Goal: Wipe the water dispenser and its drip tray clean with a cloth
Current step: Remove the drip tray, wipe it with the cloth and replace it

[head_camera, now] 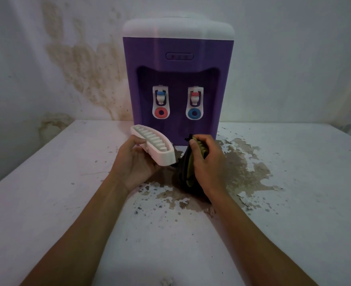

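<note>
Standing at the back of the white painted bench [67,203], against the stained wall [77,65], is the purple plastic water dispenser with a white rounded top [177,65]. In its front recess hang two white taps: the one on the left [160,104] has a blue cap above a red ring, the one on the right [194,105] a red cap above a blue ring. The white slotted plastic drip tray [153,146] is off the dispenser, lifted clear of the bench just in front of the dispenser's lower left corner and tilted, its grille facing up and toward the camera. The left hand [136,164] grasps it from below, fingers curled round its underside and near edge. Just to the right, the right hand [204,162] is clenched on a bunched dark cloth with olive-green folds [186,172], the fingers wrapped over its top while the rest hangs down toward the bench. Tray and cloth sit close together but a small gap shows between them. Beneath both hands the bench's paint has peeled away in a large brown patch [242,168], with smaller flecks scattered around it
</note>
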A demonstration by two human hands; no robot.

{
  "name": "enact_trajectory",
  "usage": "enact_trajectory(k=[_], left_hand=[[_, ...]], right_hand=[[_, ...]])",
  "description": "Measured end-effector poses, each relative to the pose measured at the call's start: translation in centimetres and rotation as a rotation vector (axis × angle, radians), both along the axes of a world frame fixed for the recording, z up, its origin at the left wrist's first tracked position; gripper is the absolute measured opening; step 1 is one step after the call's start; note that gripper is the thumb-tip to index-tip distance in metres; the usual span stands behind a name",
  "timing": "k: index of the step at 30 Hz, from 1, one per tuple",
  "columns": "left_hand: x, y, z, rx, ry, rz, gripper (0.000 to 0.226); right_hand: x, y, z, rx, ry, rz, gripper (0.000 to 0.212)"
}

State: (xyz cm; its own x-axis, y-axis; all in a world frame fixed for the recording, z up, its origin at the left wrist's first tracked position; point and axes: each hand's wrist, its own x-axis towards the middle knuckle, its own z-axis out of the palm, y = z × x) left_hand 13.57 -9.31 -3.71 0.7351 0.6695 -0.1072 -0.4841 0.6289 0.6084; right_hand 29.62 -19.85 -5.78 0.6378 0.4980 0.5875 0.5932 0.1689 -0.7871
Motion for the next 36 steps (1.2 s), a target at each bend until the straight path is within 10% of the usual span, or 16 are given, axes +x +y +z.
enact_trajectory(k=[11, 36], left_hand=[[0.8, -0.2, -0.6, 0.004, -0.035, -0.135, 0.05], [1.4, 1.2, -2.1, -0.057, -0.016, 0.002, 0.055]], right_hand=[[0.5, -0.7, 0.5, 0.037, 0.04, -0.046, 0.014], [-1.2, -3.5, -0.3, -0.071, -0.817, 0.219, 0.011]])
